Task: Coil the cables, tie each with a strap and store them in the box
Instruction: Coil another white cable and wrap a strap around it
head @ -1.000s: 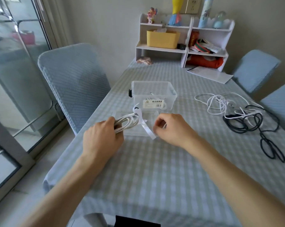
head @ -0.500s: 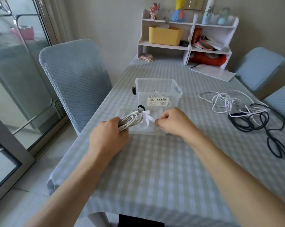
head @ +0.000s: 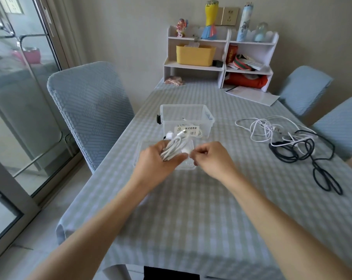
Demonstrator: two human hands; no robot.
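Note:
My left hand (head: pixel 154 162) grips a coiled white cable (head: pixel 174 147) just in front of the clear plastic box (head: pixel 186 113). My right hand (head: pixel 210 157) pinches the white strap (head: pixel 185 150) wrapped at the coil's right side, fingertips almost touching the left hand. Under both hands lies the box's clear lid (head: pixel 139 158). Another white cable lies inside the box. Loose cables sit to the right: a white tangle (head: pixel 266 130) and a dark cable (head: pixel 304 152) trailing toward the table's right edge.
A white shelf unit (head: pixel 221 57) with a yellow bin stands at the table's far end, with a sheet of paper (head: pixel 254 96) in front of it. Blue-covered chairs stand on the left (head: pixel 90 106) and the right (head: pixel 304 87). A glass door is far left.
The hanging strap tail has been pulled in and wrapped; my right hand moved closer to the coil. The coil now tilts up toward the box, and the camera view has risen.

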